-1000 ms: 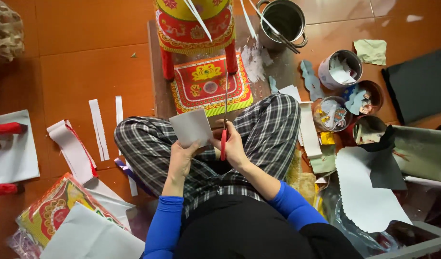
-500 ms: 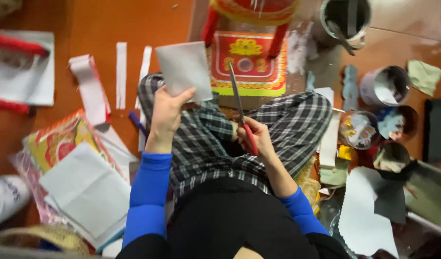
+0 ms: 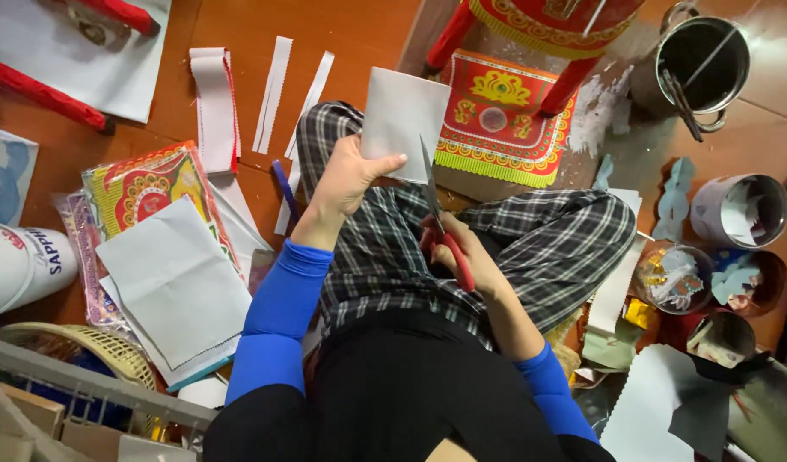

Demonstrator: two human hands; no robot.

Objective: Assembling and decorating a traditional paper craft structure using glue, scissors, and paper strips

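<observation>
My left hand (image 3: pixel 346 178) pinches a folded white sheet of paper (image 3: pixel 403 120) by its lower left corner, holding it up above my crossed legs in plaid trousers. My right hand (image 3: pixel 462 248) grips red-handled scissors (image 3: pixel 441 224), blades pointing up against the sheet's lower right edge. Both arms wear blue sleeves.
A red and gold decorated paper stand (image 3: pixel 504 103) sits ahead on the orange floor. White paper strips (image 3: pixel 273 81) and a stack of sheets (image 3: pixel 175 282) lie left. Metal cans (image 3: pixel 701 64) and tubs of paper scraps (image 3: pixel 740 210) stand right. A woven basket (image 3: pixel 77 346) is at lower left.
The view has shifted right and closer. The scissors have come up to the sheet's edge, and my left hand has brought the paper nearer to them.
</observation>
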